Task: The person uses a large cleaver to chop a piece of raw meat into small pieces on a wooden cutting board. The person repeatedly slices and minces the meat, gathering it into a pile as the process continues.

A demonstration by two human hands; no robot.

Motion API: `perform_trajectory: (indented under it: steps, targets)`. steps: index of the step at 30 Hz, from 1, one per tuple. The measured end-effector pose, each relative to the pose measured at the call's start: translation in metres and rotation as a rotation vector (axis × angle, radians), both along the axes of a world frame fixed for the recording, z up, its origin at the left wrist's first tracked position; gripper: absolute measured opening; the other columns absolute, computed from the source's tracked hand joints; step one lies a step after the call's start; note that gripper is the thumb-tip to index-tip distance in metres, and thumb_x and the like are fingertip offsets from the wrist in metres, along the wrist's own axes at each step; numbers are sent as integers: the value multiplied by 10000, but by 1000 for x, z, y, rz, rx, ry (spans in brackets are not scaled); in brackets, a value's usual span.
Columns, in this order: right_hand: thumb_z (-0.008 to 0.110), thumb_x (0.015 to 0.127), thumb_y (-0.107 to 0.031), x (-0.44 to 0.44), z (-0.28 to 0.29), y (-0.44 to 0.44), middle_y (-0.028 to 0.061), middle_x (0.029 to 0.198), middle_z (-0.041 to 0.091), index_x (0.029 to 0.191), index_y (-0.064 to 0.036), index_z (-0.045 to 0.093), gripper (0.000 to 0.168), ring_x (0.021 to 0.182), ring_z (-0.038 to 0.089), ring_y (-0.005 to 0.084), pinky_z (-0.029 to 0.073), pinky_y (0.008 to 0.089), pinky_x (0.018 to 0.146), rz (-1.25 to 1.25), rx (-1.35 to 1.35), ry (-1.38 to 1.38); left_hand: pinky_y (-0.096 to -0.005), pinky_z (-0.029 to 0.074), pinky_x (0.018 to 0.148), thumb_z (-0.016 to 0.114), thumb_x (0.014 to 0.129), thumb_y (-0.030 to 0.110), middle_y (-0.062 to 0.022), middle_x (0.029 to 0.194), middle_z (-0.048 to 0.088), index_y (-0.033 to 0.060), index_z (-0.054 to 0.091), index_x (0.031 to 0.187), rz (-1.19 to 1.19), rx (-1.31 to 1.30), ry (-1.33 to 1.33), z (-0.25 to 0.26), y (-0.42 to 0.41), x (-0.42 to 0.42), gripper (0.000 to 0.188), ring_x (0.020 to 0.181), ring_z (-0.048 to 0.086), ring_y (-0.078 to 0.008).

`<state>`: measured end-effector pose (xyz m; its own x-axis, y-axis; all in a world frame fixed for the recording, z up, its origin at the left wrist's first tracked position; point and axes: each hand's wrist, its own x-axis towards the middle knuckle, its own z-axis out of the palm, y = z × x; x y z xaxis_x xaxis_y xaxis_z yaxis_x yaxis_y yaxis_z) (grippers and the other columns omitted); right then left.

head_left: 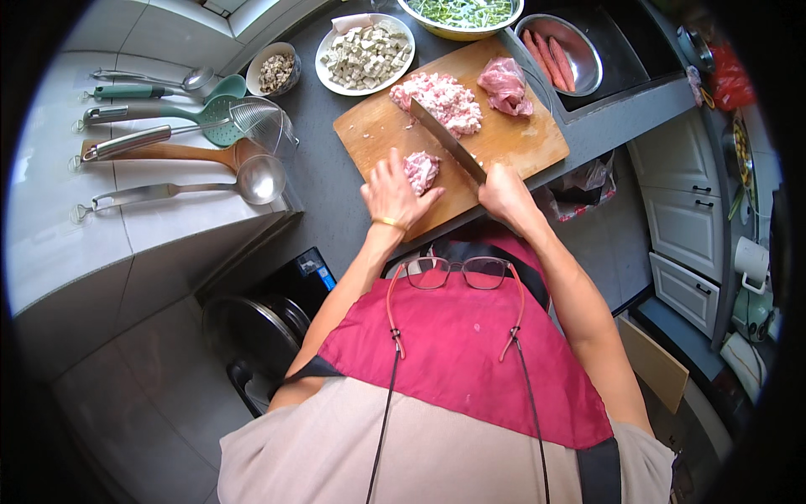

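A wooden cutting board [526, 148] lies on the grey counter. My right hand [507, 196] is closed round the handle of a kitchen knife [448, 140], whose blade runs up and left to the lower edge of a heap of chopped raw meat [441, 101]. My left hand [395, 196] rests at the board's left part, fingers apart, beside a small piece of raw meat [420, 171] that sits between thumb and fingers; whether the palm touches it cannot be told. A larger raw piece [505, 86] lies at the board's upper right.
Behind the board stand a plate of pale cubes [321, 66], a small bowl of chopped bits [253, 70] and a basin of cut greens [517, 20]. A metal bowl [595, 57] with carrots is by the sink [620, 38]. Ladles and skimmers [261, 179] hang at left.
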<state>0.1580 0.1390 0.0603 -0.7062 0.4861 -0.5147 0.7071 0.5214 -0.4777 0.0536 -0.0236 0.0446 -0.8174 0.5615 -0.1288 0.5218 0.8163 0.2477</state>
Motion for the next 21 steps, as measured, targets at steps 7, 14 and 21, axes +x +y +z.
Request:
perform_trajectory:
  steps: [7, 14, 21]
  targets:
    - [530, 755, -43, -2, -1, 1, 345, 858, 609, 853, 102, 651, 213, 877, 628, 444, 516, 463, 773, 3, 9, 45, -466, 428, 776, 692, 700, 201, -185, 961, 533, 0, 478, 1124, -99, 303, 9, -46, 11, -16, 516, 931, 542, -356]
    - [531, 751, -46, -2, -5, 4, 344, 868, 609, 855, 99, 656, 217, 883, 629, 441, 514, 457, 785, -7, 25, 4, -562, 294, 966, 662, 790, 396, -167, 1436, 296, 73, 229, 1451, -95, 189, 27, -13, 19, -2, 854, 1315, 310, -294]
    - [540, 748, -52, 1, -13, 2, 336, 870, 613, 851, 97, 657, 216, 890, 629, 434, 515, 453, 788, 5, 27, 26, -546, 180, 1092, 615, 807, 462, -100, 1538, 186, 90, 220, 1469, -337, 75, 137, -40, -3, 12, 856, 1407, 184, -319]
